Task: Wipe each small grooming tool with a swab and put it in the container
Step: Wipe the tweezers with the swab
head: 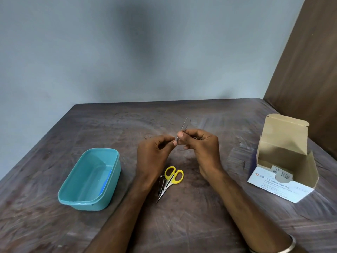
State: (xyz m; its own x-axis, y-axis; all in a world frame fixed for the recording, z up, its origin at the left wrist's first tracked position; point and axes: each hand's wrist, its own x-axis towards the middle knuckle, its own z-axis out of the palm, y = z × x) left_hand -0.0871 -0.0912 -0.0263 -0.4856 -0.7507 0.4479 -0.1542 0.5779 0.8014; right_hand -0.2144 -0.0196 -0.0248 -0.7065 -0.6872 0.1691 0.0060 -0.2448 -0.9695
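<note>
Above the middle of the table, my left hand point(155, 152) and my right hand point(200, 145) meet around thin metal tweezers point(184, 125), whose upper end points up and away. My right hand grips the tweezers with thumb and fingers curled; my left hand pinches their lower end. No swab shows between the fingers. Yellow-handled scissors point(172, 178) and a metal nail clipper point(162, 184) lie side by side on the table below my hands. The teal plastic container point(78, 194) stands at the left with something blue lying along its right inner side.
An opened box of alcohol swabs point(284, 172) stands at the right, flap up, packets visible inside. The dark wooden table point(200, 216) meets a grey wall at the back and a brown panel at the far right.
</note>
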